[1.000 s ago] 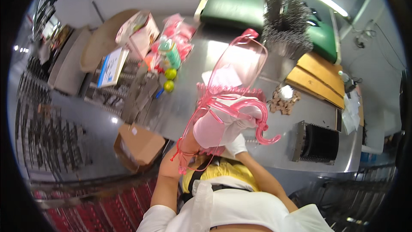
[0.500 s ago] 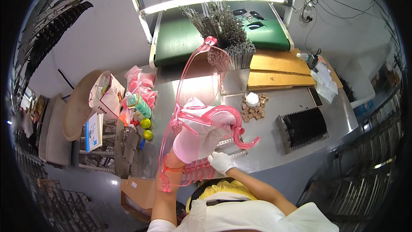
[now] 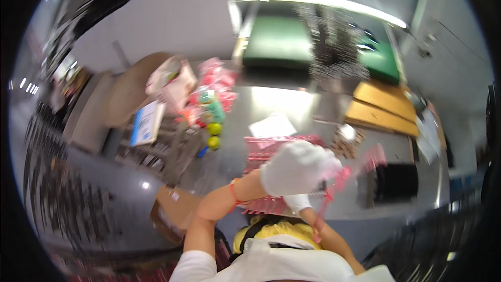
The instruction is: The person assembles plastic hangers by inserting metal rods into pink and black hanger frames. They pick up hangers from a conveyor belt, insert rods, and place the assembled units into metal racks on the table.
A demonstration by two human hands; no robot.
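My left hand [image 3: 295, 169], in a white glove, is raised over the near part of the table, its fingers closed. At its right side, a translucent pink glasses frame [image 3: 340, 177] sticks out of the fingers, smeared by motion. Lower down, my right hand [image 3: 297, 202], gloved too, is partly covered by the left; its fingers are hidden. Beneath the left hand, a rack of pink pieces [image 3: 257, 152] lies at the table's near edge. A white sheet [image 3: 272, 126] is just beyond it.
Left on the table are pink plastic bags [image 3: 216, 75], a green-labelled bottle [image 3: 211, 105], yellow-green fruits [image 3: 213, 136] and a paper bag [image 3: 175, 86]. Right are brown blocks [image 3: 344, 149], a black slotted rack [image 3: 396, 183] and cardboard [image 3: 383, 109]. A green conveyor [image 3: 276, 36] with metal wires [image 3: 334, 47] stands behind.
The left hand has swung down and right, turning the glasses frame away from close in front of me. The pink rack now shows more. My view has shifted and blurred.
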